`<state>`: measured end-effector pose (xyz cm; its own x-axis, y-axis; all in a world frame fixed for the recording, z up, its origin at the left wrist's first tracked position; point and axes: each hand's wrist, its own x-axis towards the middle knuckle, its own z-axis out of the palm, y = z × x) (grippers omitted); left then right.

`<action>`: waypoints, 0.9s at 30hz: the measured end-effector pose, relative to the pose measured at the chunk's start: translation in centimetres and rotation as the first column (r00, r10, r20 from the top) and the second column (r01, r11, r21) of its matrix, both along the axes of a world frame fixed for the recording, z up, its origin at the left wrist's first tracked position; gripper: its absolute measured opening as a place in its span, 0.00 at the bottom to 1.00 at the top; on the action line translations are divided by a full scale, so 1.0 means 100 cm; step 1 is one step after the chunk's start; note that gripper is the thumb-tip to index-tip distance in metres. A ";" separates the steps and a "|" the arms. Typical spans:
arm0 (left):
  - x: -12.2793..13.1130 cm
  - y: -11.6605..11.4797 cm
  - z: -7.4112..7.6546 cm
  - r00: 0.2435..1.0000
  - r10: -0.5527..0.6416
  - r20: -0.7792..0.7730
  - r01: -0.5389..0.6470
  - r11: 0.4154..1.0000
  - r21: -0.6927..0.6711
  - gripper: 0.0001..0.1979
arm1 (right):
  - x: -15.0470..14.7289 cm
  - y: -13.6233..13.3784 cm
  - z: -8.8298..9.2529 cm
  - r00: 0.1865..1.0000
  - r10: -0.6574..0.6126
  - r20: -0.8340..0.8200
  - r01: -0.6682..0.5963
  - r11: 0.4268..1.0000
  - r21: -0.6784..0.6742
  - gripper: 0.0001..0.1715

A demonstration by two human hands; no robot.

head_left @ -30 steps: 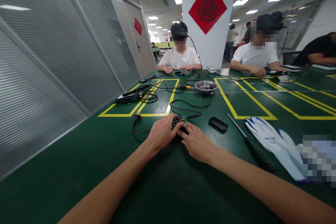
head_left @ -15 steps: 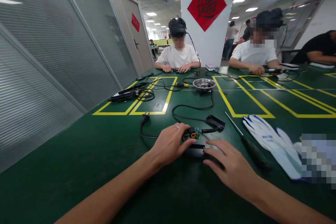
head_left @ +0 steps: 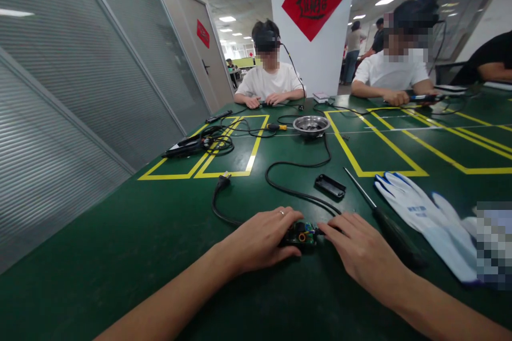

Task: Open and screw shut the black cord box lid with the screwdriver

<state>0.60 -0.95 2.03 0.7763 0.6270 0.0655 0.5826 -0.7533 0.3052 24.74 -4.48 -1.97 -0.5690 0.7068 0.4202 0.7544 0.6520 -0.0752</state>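
A small circuit board [head_left: 303,236] with a copper-coloured ring coil lies in front of me, seemingly seated in a black housing half [head_left: 307,246] that is mostly hidden. My left hand [head_left: 262,235] wraps over its left end, thumb along the near side. At the other end, the fingers of my right hand [head_left: 356,242] pinch the black power cable [head_left: 296,192] where it meets the board. Past my hands lies the other housing half [head_left: 330,186], a hollow black shell. A second cord runs out from under my left hand to a two-pin plug [head_left: 223,183].
To the right are a long screwdriver [head_left: 370,200] and white-blue gloves [head_left: 424,224]. Farther off stand a metal bowl [head_left: 311,126] of small dark parts and a yellow-handled screwdriver [head_left: 277,127]. Coiled cables [head_left: 212,144] lie at left. Two people sit across the table.
The board has come nearer to me and onto the housing half. My right hand has gone from that housing to the cable end, and the cable has pulled away from the other shell.
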 end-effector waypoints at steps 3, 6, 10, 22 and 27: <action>0.001 0.000 -0.001 0.998 -0.051 -0.032 0.052 0.999 0.017 0.21 | -0.001 0.000 -0.001 0.999 0.009 0.042 -0.007 0.999 -0.052 0.23; 0.004 -0.001 0.001 0.995 -0.065 -0.076 0.068 0.997 0.039 0.18 | -0.004 0.000 -0.001 0.998 -0.020 0.063 0.024 0.997 -0.074 0.23; 0.007 -0.004 0.006 0.991 -0.048 -0.127 0.058 0.995 0.078 0.16 | -0.005 -0.002 0.001 0.996 -0.055 0.072 0.063 0.991 -0.115 0.23; 0.009 -0.005 -0.002 0.999 -0.030 -0.037 0.034 0.994 0.106 0.33 | -0.007 -0.005 0.006 0.992 -0.084 0.090 0.093 0.991 -0.096 0.17; 0.017 -0.006 -0.016 0.991 -0.069 -0.118 0.077 0.995 0.067 0.32 | 0.003 0.002 0.013 0.970 -0.240 0.038 0.239 0.971 0.019 0.18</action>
